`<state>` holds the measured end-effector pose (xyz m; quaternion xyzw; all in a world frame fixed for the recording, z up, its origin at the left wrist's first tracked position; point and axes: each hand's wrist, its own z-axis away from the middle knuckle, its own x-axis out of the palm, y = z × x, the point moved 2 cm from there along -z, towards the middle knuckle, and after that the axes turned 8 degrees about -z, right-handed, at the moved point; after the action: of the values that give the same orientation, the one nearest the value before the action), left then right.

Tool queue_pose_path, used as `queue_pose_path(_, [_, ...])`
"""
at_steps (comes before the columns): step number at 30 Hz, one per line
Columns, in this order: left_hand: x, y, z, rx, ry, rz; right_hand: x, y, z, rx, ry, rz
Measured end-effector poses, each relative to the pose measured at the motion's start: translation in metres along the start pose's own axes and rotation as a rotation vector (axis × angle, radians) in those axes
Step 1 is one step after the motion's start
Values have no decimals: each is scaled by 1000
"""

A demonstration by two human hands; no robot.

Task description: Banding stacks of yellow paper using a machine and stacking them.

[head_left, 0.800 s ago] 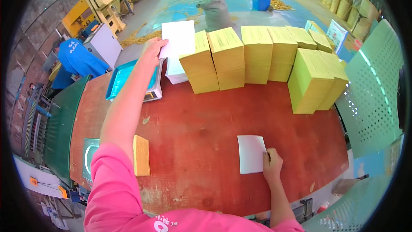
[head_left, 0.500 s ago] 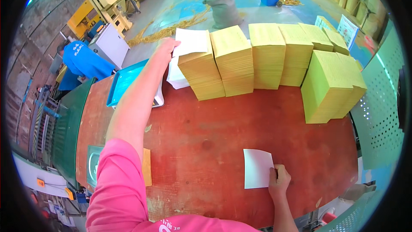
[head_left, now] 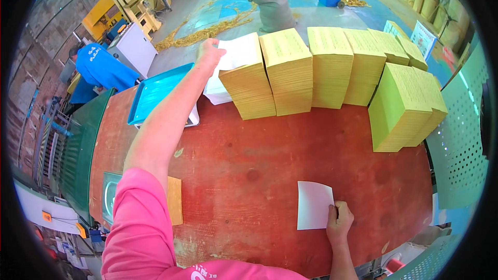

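At the far left of a row of tall yellow paper stacks, my left hand (head_left: 210, 53) reaches out, its fingers closed on the edge of a white sheet (head_left: 239, 52). That sheet lies on top of the leftmost stack (head_left: 248, 91). Below my left wrist, a pile of white paper (head_left: 217, 92) shows partly beside the same stack. Near the front right, my right hand (head_left: 341, 219) pinches the right edge of another white sheet (head_left: 315, 206), slightly curved, over the red tabletop (head_left: 244, 176).
A blue tray (head_left: 161, 96) on a scale lies left of my forearm. More yellow stacks (head_left: 404, 106) stand at right, by a perforated green panel (head_left: 459, 119). A brown piece (head_left: 175, 200) is partly under my sleeve. Beyond the table, a person in blue (head_left: 101, 67) bends over.
The sheet in my left hand now lies slightly farther back on the leftmost stack. My right hand keeps its sheet in nearly the same place. The whole view has shifted slightly.
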<state>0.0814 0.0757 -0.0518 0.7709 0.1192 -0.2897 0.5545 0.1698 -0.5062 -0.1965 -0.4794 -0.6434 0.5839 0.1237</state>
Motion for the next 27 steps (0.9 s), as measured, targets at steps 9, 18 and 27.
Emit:
queue_pose_path(9, [7,21,14,134,63,-284,-3,-2,-1,36,-15,-7])
queue_pose_path(18, [4,34,23,97,52,-561,-3,4,1,29,-12,-13])
queue_pose_path(27, [6,44,-54,236,-206,-495,-1,-7,-3,46,-41,-3])
